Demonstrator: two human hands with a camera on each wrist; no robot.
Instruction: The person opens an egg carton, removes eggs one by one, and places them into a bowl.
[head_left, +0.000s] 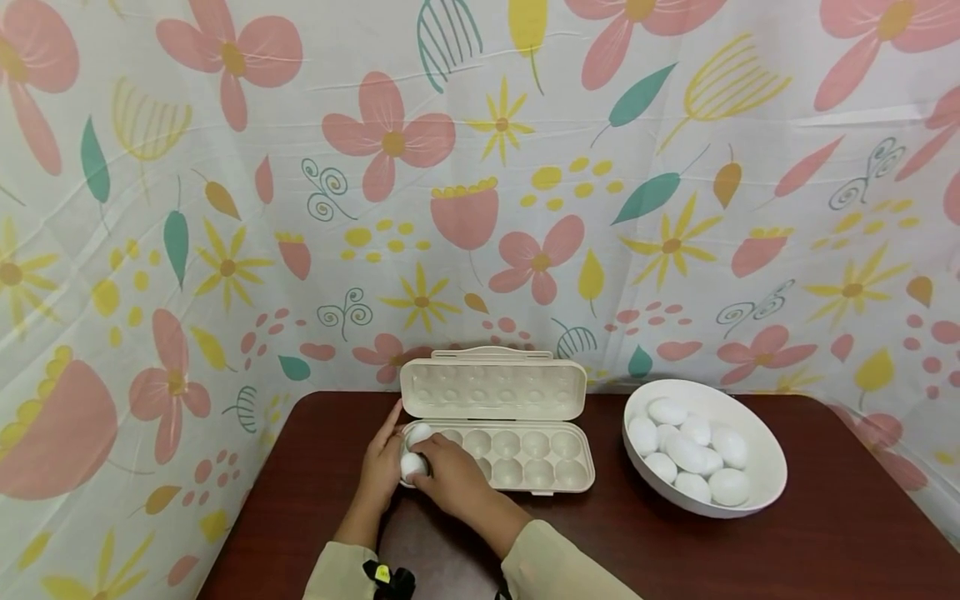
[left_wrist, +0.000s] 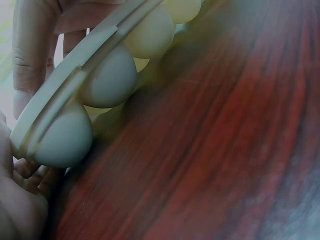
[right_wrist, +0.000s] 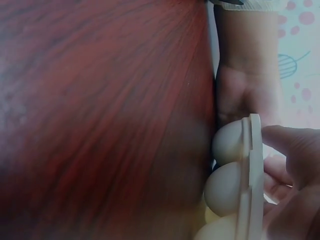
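Observation:
An open cream egg carton [head_left: 522, 427] stands on the table with its lid [head_left: 491, 392] tilted up at the back. One white egg [head_left: 418, 432] sits in the back cup at the left end. In front of it, at the front left cup, my right hand [head_left: 457, 477] holds a second white egg [head_left: 412, 467] between thumb and fingers. My left hand [head_left: 380, 468] rests along the carton's left end, fingers extended. In the left wrist view, the round undersides of the carton's cups [left_wrist: 62, 137] show; the right wrist view has the left hand [right_wrist: 245, 95] beside the carton end.
Right of the carton, a white bowl [head_left: 765, 467] holds several white eggs [head_left: 686, 452]. Both stand on a dark red wooden table [head_left: 600, 542]. A flower-patterned cloth [head_left: 480, 208] hangs close behind the table's back edge.

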